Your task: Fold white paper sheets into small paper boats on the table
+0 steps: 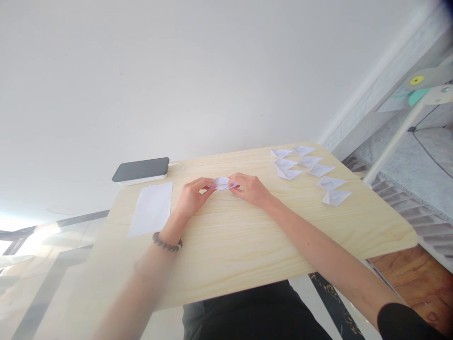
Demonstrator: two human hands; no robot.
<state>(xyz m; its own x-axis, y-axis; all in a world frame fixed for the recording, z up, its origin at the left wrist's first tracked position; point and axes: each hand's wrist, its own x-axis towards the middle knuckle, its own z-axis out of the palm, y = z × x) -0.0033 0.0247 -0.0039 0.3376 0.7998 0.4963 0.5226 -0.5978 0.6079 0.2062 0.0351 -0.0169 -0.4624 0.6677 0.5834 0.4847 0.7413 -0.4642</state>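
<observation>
A small folded white paper boat (222, 183) is held between my two hands above the middle of the table. My left hand (194, 195) pinches its left end between thumb and fingers. Its right end is gripped the same way by my right hand (249, 189). To the right, several finished-looking paper boats (336, 197) stand in loose rows. Left of my left hand lies a stack or sheet of plain white paper (152, 208); how many sheets cannot be told.
A dark-topped, white-sided device (141, 170) with a white cable (178, 166) sits at the table's back left. The pale wood table (247, 255) meets a white wall (212, 85) behind. A white metal frame (396, 137) rises beyond the right edge.
</observation>
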